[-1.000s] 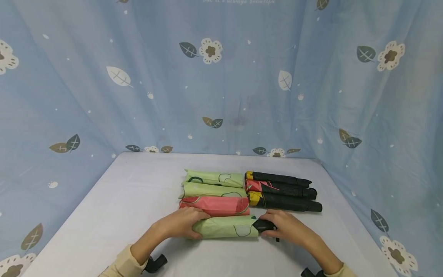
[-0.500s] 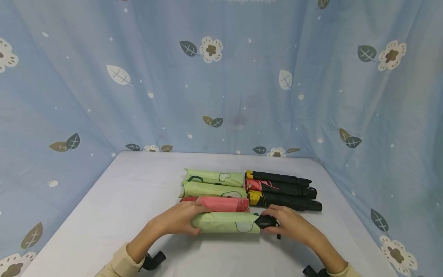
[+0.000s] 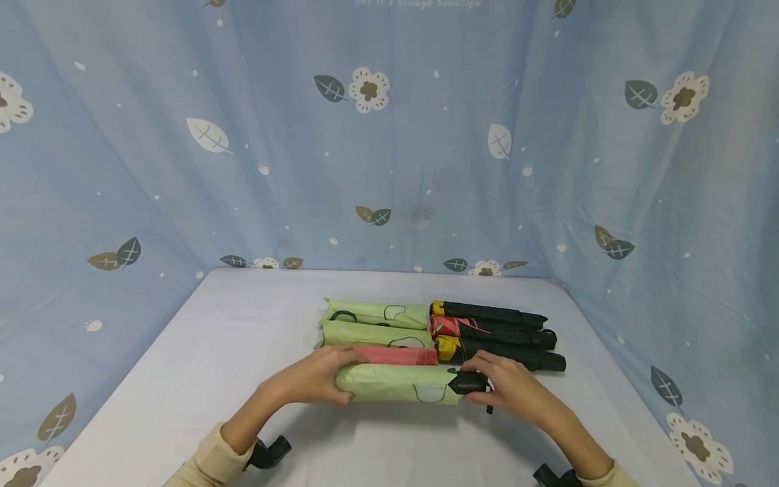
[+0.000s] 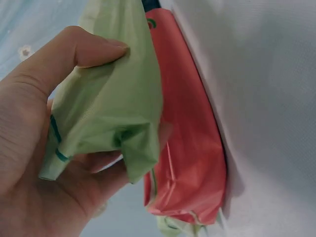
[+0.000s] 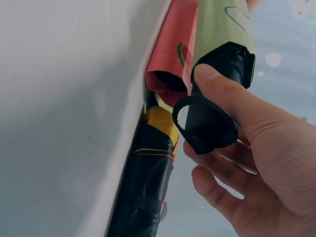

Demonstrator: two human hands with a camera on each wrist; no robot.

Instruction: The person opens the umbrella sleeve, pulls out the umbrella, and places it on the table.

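A folded umbrella in a light green cover [image 3: 395, 383] is held level between both hands, raised off the table over the front of a red-covered one [image 3: 402, 356]. My left hand [image 3: 310, 377] grips its covered left end, thumb on the near side and fingers behind, as the left wrist view shows. On the right, my right hand [image 3: 511, 387] pinches the black handle [image 5: 212, 116], thumb on top and fingers beneath. A black wrist strap [image 5: 181, 118] loops from the handle's end. The red-covered umbrella lies just beyond, partly hidden.
Two more green-covered umbrellas [image 3: 371, 333] lie behind the red one. To their right lie three black umbrellas [image 3: 505, 355], two with yellow ends and one with a red end. A blue patterned curtain [image 3: 389, 169] closes off the white table [image 3: 255, 304] at the back and sides.
Both hands have lifted the green-covered umbrella off the table and carried it away from me, so it now covers more of the red one. The other umbrellas stay in place.
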